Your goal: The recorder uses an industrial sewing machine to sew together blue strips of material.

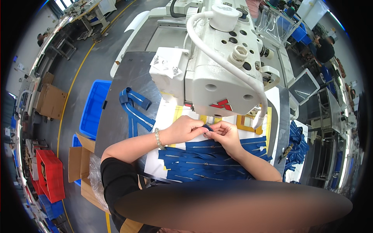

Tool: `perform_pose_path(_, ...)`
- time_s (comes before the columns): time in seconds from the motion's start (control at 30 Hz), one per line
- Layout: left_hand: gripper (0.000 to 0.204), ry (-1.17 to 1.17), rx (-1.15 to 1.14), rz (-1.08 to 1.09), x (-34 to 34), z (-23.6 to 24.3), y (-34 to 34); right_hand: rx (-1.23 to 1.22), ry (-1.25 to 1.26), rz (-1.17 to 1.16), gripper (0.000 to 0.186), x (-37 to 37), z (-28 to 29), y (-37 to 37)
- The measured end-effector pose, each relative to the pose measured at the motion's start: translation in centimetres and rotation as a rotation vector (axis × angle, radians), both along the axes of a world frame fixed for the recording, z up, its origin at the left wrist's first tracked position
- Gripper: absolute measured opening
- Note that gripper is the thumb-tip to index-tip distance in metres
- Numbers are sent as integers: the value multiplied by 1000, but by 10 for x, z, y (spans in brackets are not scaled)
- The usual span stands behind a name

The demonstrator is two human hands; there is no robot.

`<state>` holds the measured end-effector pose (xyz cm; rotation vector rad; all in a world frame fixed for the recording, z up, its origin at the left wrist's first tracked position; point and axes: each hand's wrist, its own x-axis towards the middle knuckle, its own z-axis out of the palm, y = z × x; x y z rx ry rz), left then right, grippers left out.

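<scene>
My left hand (pixel 185 129), with a beaded bracelet at its wrist, and my right hand (pixel 226 136) meet in front of the sewing machine head (pixel 221 83). Both pinch a small dark blue piece of zipper tape (pixel 208 127) between thumbs and fingers; most of it is hidden by the fingertips. Just below my hands, several blue zippers with pale teeth (pixel 206 160) lie side by side across a white sheet. To the left, a long blue zipper strip (pixel 136 106) is folded over on the dark table. A brown and yellow frame (pixel 248 123) sits beyond my right hand.
At right lie a heap of blue zippers (pixel 297 145) and small thread snips (pixel 286 152). A blue bin (pixel 95 108) and an open cardboard box (pixel 81 158) stand left of the table (pixel 112 116). A white hose (pixel 229 58) arches over the machine; a tilted screen (pixel 304 86) stands far right.
</scene>
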<state>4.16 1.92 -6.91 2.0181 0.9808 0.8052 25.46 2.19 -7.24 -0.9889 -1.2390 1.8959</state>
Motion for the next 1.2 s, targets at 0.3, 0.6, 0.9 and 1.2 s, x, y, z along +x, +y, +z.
perform_pose_path(0.3, 28, 27, -6, 8, 0, -5, 1, 18, -22, 18, 16, -2, 1, -1)
perform_pose_path(0.6, 32, 66, 7, -20, 0, 0, 2, 19, -28, 40, 16, 1, 5, 2)
perform_pose_path(0.9, 35, 153, 56, -226, -2, -3, 2, 504, -560, 381, 18, 6, 44, 11)
perform_pose_path(1.2, 37, 73, -12, -166, -3, 1, 3, 79, -129, 299, 16, 12, 12, 16)
